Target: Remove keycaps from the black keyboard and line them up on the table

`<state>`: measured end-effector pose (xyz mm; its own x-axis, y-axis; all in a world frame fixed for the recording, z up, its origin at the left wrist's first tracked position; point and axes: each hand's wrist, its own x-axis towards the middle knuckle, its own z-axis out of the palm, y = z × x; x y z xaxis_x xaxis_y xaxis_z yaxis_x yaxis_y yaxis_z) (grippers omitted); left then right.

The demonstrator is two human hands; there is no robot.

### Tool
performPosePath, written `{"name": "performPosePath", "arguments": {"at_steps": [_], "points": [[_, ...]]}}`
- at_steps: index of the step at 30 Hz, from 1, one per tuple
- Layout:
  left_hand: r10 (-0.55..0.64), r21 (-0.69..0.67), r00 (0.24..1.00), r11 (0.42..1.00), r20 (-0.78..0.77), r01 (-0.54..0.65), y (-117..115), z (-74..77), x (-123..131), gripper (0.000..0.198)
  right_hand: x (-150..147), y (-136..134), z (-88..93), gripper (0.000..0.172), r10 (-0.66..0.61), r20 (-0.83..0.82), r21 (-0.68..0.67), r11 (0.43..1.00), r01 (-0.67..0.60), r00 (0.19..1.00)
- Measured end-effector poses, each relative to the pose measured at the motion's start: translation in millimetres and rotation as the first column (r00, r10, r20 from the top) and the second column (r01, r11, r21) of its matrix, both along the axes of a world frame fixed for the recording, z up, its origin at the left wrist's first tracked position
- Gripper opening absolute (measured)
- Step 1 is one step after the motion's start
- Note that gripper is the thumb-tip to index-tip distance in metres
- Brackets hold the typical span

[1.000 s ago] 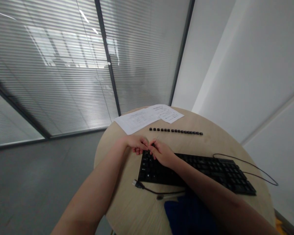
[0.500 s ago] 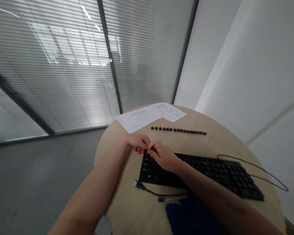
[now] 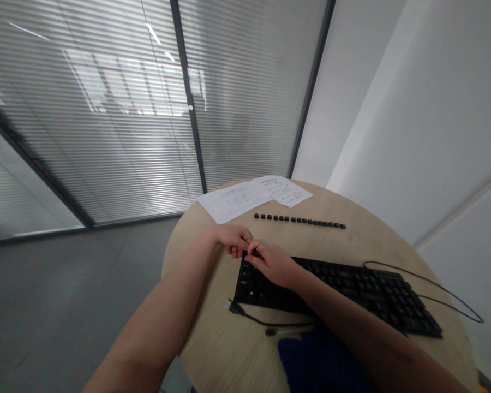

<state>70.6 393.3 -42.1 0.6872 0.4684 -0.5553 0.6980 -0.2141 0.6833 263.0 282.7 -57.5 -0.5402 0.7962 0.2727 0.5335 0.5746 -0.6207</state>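
Note:
A black keyboard (image 3: 352, 284) lies across the round table. At its upper left corner my left hand (image 3: 234, 239) and my right hand (image 3: 272, 263) meet, fingertips touching or nearly so. Both have bent, closed fingers. Something small and dark shows between my right thumb and forefinger, too small to name. What my left fingertips pinch, if anything, is hidden. Beyond the keyboard, small black keycaps (image 3: 298, 220) stand in one long row. My right forearm passes over the keyboard and hides part of it.
Printed papers (image 3: 237, 202) lie at the table's (image 3: 221, 349) far edge. Near the front are a USB plug (image 3: 234, 307) with its cable, a small dark-ended tool (image 3: 271, 331) and a blue cloth (image 3: 311, 363). A cable loops on the right. Blinds and a white wall stand behind.
The view has shifted slightly, so the scene sits a little further right and lower. My hands remain together at the keyboard's corner, with barely any movement of the fingers.

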Motion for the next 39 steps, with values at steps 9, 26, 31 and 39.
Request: {"name": "performPosePath", "arguments": {"at_steps": [9,26,31,39], "points": [[-0.009,0.019,1.000,1.000,0.004,0.009,-1.2,3.3,-1.2,0.028,3.3,3.8,-10.4,0.010,-0.070,-0.199,-0.141,0.989,0.042,0.978],[0.102,-0.025,0.995,0.995,-0.002,-0.102,-4.3,4.2,-0.3,0.020,5.5,7.5,-21.6,0.022,-0.227,-0.435,-0.153,0.972,0.177,0.871],[0.228,0.086,0.945,0.963,0.236,-0.254,-1.5,9.2,-7.2,0.029,7.0,5.7,-19.1,0.021,-0.277,-0.365,-0.040,0.959,0.282,0.889],[0.145,0.164,0.874,0.955,0.465,-0.246,-2.8,16.6,-0.1,0.039,8.4,8.5,-13.3,0.021,-0.353,-0.339,0.050,0.919,0.392,0.872]]}}
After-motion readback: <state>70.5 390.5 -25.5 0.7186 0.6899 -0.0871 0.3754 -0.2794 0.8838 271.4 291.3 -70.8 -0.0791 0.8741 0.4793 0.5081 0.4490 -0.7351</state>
